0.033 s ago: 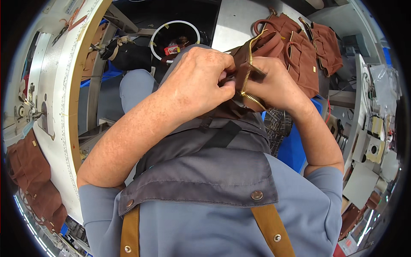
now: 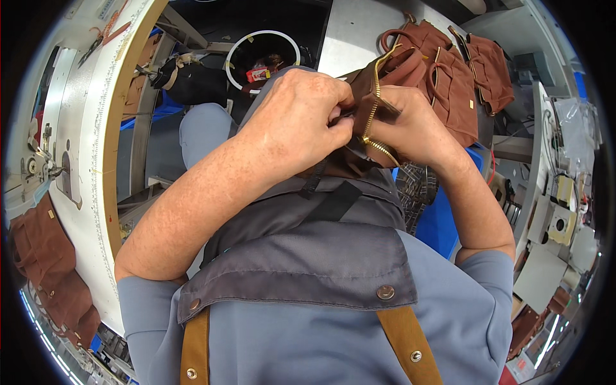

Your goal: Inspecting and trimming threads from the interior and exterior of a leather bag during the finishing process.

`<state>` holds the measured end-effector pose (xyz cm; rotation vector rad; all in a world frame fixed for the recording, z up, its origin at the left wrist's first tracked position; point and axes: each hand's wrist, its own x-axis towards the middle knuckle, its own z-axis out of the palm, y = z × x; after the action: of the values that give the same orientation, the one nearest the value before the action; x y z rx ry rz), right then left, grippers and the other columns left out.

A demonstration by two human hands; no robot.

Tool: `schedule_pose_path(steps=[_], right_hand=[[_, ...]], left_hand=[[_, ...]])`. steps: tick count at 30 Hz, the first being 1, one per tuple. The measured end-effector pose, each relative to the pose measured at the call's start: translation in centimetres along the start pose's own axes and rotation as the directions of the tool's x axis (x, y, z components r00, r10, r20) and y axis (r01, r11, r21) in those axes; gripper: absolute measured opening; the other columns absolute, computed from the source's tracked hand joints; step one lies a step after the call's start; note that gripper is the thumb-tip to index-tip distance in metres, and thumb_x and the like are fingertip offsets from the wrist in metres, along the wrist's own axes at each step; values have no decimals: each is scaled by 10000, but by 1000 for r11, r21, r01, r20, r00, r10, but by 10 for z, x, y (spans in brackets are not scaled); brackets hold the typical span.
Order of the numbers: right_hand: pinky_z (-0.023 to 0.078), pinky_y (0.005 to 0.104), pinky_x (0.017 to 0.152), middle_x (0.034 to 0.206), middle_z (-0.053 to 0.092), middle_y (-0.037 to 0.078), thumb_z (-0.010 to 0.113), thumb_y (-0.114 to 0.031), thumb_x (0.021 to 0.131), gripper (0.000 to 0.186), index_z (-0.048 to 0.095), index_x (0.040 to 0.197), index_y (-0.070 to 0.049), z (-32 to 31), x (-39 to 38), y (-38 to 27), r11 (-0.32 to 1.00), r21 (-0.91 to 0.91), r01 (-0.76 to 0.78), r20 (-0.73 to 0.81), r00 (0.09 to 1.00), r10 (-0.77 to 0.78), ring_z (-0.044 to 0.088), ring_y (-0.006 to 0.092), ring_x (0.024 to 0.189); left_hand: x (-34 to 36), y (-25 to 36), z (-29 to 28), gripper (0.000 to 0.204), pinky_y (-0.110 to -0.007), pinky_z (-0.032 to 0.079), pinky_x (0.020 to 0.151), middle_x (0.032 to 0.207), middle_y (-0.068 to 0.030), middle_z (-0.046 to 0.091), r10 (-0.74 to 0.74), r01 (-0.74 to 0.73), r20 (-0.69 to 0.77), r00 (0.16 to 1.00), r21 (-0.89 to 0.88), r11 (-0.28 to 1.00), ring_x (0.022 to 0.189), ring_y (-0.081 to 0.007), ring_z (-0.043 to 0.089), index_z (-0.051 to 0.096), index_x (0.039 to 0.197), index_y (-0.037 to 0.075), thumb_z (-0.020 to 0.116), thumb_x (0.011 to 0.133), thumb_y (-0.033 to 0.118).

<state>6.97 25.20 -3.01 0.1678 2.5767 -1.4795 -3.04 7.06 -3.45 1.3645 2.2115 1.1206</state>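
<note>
A brown bag (image 2: 362, 80) with a gold zipper (image 2: 372, 106) along its open mouth rests on my lap. My left hand (image 2: 305, 115) is closed in a pinch on the bag's left side, thumb against curled fingers. My right hand (image 2: 410, 122) reaches into the bag's mouth from the right, past the zipper teeth. Its fingertips are hidden inside the bag, so their grip does not show. Below my left hand, a dark strap (image 2: 313, 179) lies over my grey apron (image 2: 301, 263).
Several brown bags (image 2: 449, 90) lie on the light table (image 2: 350, 38) ahead right. A round bin (image 2: 297, 51) with scraps stands ahead. At left runs a white worktable (image 2: 90, 128) with a sewing machine (image 2: 61, 168) and scissors (image 2: 93, 50). A blue crate (image 2: 439, 215) sits at right.
Almost nothing differs. My left thumb and fingers have shifted very slightly against the bag, and a bit more of the dark strap shows below them.
</note>
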Motion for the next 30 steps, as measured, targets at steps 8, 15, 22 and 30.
schedule_pose_path(steps=[8, 15, 22, 30], right_hand=[[535, 336, 788, 919, 686, 114, 683, -47, 814, 254, 695, 1066, -20, -3, -1, 6, 988, -16, 154, 23, 988, -154, 674, 209, 867], [526, 372, 758, 929, 671, 119, 655, 29, 722, 253, 661, 973, -4, -16, 12, -28, 897, -100, 431, 215, 889, -403, 655, 313, 852], [519, 403, 718, 857, 626, 113, 623, 51, 667, 301, 651, 961, -10, -15, 31, -67, 745, -21, 667, 417, 683, -600, 640, 327, 822], [512, 365, 681, 957, 608, 101, 634, 16, 746, 192, 673, 920, -53, 4, 44, -82, 749, 48, 660, 408, 672, -618, 636, 255, 797]], left_hand=[[-7, 0, 10, 57, -354, 501, 586, 651, -89, 594, 152, -122, -166, 974, 182, 976, 610, -240, 612, 666, 787, -11, 688, 748, 26], [-25, 12, -20, 82, -344, 458, 513, 622, -84, 563, 201, -175, -236, 951, 127, 976, 537, -239, 576, 614, 735, 8, 694, 720, 16], [-67, 42, -56, 93, -341, 454, 510, 644, -71, 579, 154, -114, -256, 954, 165, 980, 560, -227, 587, 626, 739, 45, 702, 693, 17], [-82, 43, -75, 89, -295, 436, 502, 629, -59, 566, 148, -81, -301, 942, 224, 971, 532, -168, 555, 655, 757, 35, 692, 682, 3]])
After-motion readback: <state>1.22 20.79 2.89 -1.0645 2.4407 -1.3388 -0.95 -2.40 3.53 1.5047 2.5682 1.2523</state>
